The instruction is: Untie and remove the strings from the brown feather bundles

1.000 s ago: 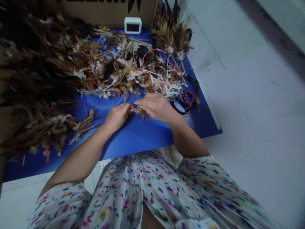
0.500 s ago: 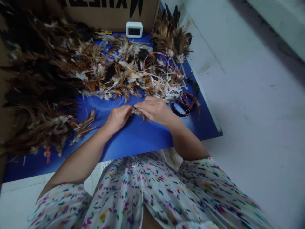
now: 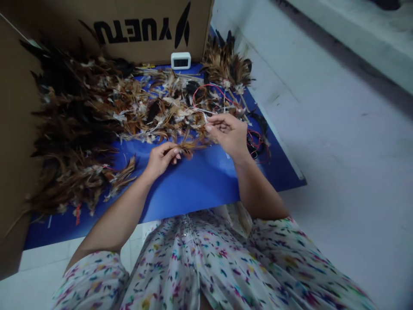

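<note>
My left hand (image 3: 164, 158) is closed in a pinch around the base of a small bunch of brown feathers (image 3: 189, 147), whose tips point right. Up and to the right of it, my right hand (image 3: 228, 132) pinches the end of a thin white strip (image 3: 204, 116) in front of the feather pile. The strip's other end is lost among the feathers. Behind both hands spreads a heap of loose brown, black and whitish feathers (image 3: 129, 110). A red cord (image 3: 211, 85) loops over the heap.
At the back stand a cardboard box (image 3: 145, 51) and a small white digital clock (image 3: 181, 61). Bundled feathers (image 3: 227, 60) lie at the back right, near the wall (image 3: 306, 129). Tangled red string (image 3: 256, 140) is right of my right hand. The blue table (image 3: 193, 189) ends close to my body.
My right hand has moved away from the left, up and right, and now pinches a white strip. My left hand keeps the feather bunch, now more exposed. The view has tilted upward.
</note>
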Available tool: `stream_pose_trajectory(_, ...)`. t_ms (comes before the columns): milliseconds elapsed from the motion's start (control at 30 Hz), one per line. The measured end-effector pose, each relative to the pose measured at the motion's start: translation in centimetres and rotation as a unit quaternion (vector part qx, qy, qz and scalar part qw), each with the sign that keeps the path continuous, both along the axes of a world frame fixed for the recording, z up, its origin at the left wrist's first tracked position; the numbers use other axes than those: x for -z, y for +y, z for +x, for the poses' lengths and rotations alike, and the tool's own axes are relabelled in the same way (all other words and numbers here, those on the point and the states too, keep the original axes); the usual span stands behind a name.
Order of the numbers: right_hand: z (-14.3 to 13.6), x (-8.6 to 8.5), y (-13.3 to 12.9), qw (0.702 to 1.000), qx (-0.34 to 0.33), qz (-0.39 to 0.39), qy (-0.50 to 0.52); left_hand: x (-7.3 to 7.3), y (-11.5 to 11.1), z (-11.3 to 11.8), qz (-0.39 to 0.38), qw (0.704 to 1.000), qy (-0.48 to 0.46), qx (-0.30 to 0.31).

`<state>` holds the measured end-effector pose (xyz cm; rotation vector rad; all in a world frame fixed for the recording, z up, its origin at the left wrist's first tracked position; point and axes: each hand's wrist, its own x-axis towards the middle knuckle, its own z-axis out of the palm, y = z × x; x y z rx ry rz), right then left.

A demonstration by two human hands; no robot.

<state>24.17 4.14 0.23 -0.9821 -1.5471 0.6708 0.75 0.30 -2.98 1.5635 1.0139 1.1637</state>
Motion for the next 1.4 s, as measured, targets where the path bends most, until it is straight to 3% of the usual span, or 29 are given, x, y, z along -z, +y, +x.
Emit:
stream_pose_trajectory(267,0.0,0.7,0.9,0.999,-0.016,-0.041,-0.004,0.0,0.4,0.3,-0.042,0.992,-0.117,-0.012)
stream_pose_trajectory(500,0.9,-0.4,0.8,0.991,-0.045,-0.107,-0.061,0.1,0.9,0.2,-0.056,0.986,-0.155,-0.028)
stream_pose_trajectory(667,1.9,-1.1,0.5,0.983,-0.028,-0.069,-0.165,0.1,1.2,0.1,-0.049,0.985,-0.163,-0.040)
stream_pose_trajectory(833,3.8,-1.0,-1.1,0.940,-0.048,-0.052,-0.332,0.3,1.4,0.2,-0.044,0.983,-0.172,-0.037)
stream_pose_trajectory(1000,4.3,-0.3,-3.0,0.867,-0.012,-0.105,-0.487,0.2,1.6,0.2,-0.046,0.981,-0.188,-0.026)
stream_pose_trajectory(1167,3.7,0.4,-3.8,0.840,-0.022,-0.124,-0.528,0.3,1.6,0.3,-0.045,0.981,-0.187,-0.022)
stream_pose_trajectory(1267,3.7,0.5,-4.1,0.848,-0.032,-0.118,-0.515,0.3,1.5,0.5,-0.049,0.980,-0.191,-0.020)
stream_pose_trajectory(1400,3.9,-0.3,-4.8,0.928,-0.083,-0.112,-0.347,0.1,1.3,0.6,-0.055,0.981,-0.185,-0.015)
